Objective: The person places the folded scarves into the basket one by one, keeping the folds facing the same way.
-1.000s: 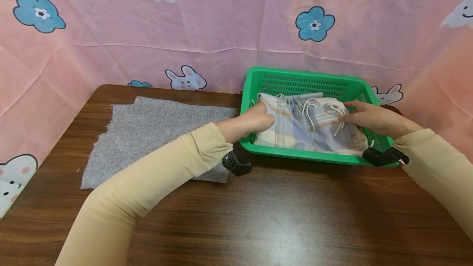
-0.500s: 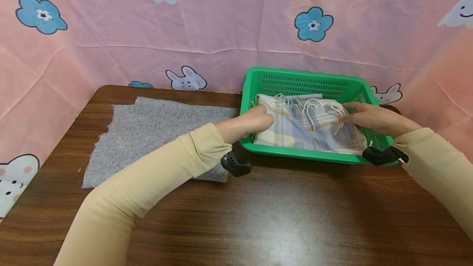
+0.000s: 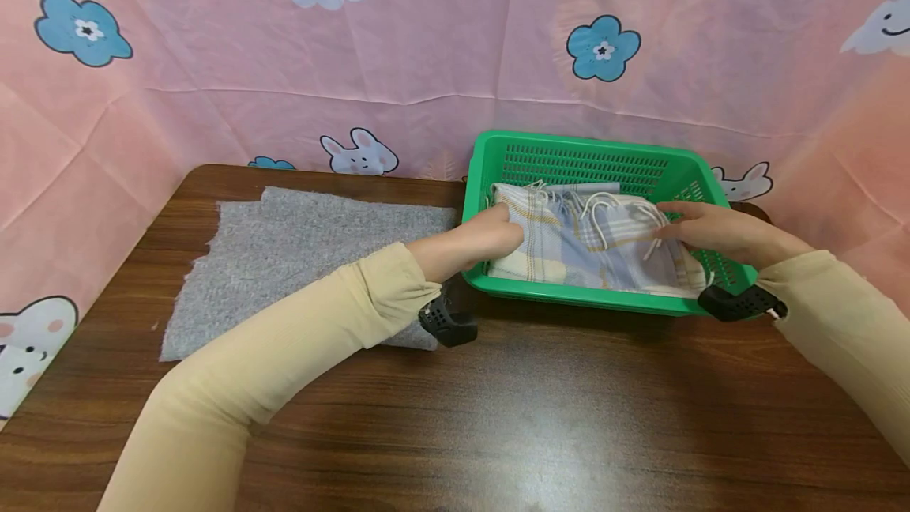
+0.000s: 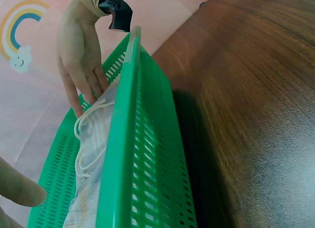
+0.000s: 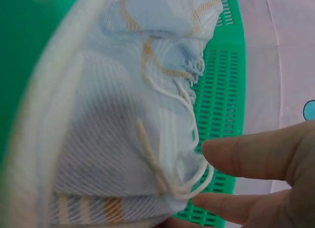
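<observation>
A folded plaid cloth [image 3: 583, 239] in pale blue, cream and tan, with white cord-like fringe, lies in a green plastic basket [image 3: 562, 295]. My left hand [image 3: 479, 239] reaches over the basket's left end beside the cloth; its fingertips are hidden in the head view. Its thumb [image 4: 22, 186] shows straight and apart from the cloth in the left wrist view. At the other end, my right hand [image 3: 732, 231] has its fingers extended down at the cloth's right edge. The right wrist view shows that thumb [image 5: 246, 156] beside the white fringe [image 5: 189, 188].
A grey fuzzy cloth [image 3: 306, 235] lies flat at the left of the brown wooden table [image 3: 526, 417], partly behind my left sleeve. A pink patterned curtain [image 3: 455, 46] hangs behind the table. Each wrist carries a black strap mount [image 3: 448, 324].
My left hand has drawn slightly left and down. The plaid cloth's left corner sits a little lower. My right hand stays at the right edge, almost unmoved.
</observation>
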`<state>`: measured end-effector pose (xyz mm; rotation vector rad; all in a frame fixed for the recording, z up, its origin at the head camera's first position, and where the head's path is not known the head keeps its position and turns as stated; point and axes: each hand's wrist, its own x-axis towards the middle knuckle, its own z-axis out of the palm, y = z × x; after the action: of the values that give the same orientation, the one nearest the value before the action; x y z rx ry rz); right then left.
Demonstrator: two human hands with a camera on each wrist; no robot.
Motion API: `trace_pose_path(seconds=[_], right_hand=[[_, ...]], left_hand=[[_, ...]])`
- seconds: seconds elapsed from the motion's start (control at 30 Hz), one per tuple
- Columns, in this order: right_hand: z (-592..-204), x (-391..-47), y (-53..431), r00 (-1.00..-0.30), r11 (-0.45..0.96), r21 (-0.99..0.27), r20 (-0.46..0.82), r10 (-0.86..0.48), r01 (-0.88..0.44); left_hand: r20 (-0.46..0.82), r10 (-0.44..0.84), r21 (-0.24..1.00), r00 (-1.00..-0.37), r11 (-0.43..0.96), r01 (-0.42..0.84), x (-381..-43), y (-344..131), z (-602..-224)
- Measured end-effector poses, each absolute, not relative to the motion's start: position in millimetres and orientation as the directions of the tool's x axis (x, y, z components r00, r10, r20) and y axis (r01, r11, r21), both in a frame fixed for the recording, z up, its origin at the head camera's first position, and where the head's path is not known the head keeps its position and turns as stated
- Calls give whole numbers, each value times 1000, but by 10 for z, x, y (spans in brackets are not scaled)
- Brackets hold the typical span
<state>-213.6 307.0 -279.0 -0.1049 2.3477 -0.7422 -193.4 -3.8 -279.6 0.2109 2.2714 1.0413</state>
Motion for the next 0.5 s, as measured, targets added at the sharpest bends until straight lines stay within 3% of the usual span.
trace_pose_path(seconds=[0.2, 0.5], right_hand=[[-2789, -2070, 3054, -779, 836, -538, -570, -263, 111], [-2787, -1950, 3062, -809, 815, -566, -533, -248, 123]], left_hand=[[-439, 407, 774, -801, 624, -107, -1874, -90, -2821], [-336, 381, 802, -861, 596, -49, -1795, -141, -2855]])
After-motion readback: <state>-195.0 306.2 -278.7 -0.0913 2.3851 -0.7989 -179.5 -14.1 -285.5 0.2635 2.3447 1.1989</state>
